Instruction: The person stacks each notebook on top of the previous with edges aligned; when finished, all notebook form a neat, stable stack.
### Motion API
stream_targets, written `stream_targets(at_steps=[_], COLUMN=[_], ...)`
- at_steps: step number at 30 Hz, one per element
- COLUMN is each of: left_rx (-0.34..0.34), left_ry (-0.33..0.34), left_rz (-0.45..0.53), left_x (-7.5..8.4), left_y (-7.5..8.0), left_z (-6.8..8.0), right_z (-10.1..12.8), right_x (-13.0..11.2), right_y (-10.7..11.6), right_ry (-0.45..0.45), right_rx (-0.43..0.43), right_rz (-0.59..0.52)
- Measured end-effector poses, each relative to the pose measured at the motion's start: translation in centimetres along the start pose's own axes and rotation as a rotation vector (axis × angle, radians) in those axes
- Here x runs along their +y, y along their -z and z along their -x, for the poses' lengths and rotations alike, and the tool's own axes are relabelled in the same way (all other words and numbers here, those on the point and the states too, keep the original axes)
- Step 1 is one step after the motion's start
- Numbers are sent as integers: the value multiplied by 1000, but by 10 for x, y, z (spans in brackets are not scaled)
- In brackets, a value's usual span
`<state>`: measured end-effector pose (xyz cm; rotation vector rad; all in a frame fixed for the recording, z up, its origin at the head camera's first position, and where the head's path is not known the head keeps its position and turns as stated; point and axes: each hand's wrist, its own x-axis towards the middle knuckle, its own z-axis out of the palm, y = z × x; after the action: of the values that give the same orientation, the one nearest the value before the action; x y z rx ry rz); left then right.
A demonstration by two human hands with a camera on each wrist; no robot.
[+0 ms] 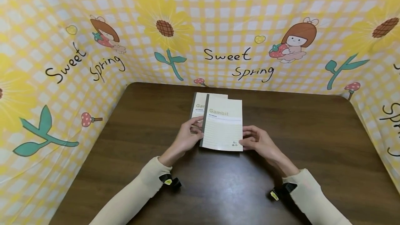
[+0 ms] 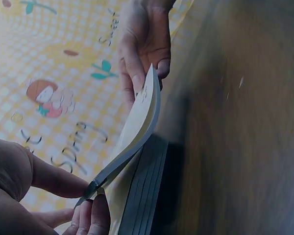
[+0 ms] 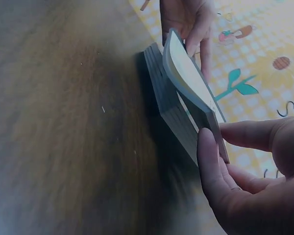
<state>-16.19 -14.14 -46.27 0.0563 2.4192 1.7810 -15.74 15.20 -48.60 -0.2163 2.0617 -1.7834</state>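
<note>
A cream notebook (image 1: 222,126) with a dark spine and "Gambit" on its cover is held between both hands, its body bowed in the wrist views. My left hand (image 1: 186,136) pinches the spine edge between thumb and fingers. On the opposite edge, near the lower corner, my right hand (image 1: 259,143) grips with thumb on top and fingers beneath. Under it lies a stack of several similar notebooks (image 2: 146,188), whose top cover (image 1: 215,96) peeks out behind and to the left. Close over that stack, the held notebook (image 3: 193,81) is tilted and hides most of it.
The dark wooden table (image 1: 131,124) extends around the stack. A yellow checked cloth (image 1: 237,20) with flowers and cartoon figures hangs along the back and both sides. Small black cameras (image 1: 170,180) are strapped at both wrists, over cream sleeves.
</note>
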Motion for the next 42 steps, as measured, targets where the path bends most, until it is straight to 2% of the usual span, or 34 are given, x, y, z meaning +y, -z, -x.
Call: stream_targets(at_steps=[7,12,15,20,27,32,37,42], left_rx=[62,89,93,105,125,114,114,110], left_ry=[-27,-37,-13,23,41,52,58,70], left_rz=[-115,-139,-158,-189,-233,-247,-238,-242], left_x=[-8,-10,-12,-16,-22,-24,-24,-28], left_y=[20,30,33,37,40,42,43,41], left_z=[-13,-21,-24,-28,-34,-35,-37,-36], right_z=[-25,-38,-42,-46,-49,-51,-52,-49], right_x=[-2,-7,-8,-9,-8,-7,-8,-6], right_y=[-15,-25,-30,-36,-38,-38,-39,-42], right_ry=[78,98,91,77,104,120,150,130], right_rx=[13,45,71,108,166,171,170,170], right_rz=[82,94,94,136,294,378,419,428])
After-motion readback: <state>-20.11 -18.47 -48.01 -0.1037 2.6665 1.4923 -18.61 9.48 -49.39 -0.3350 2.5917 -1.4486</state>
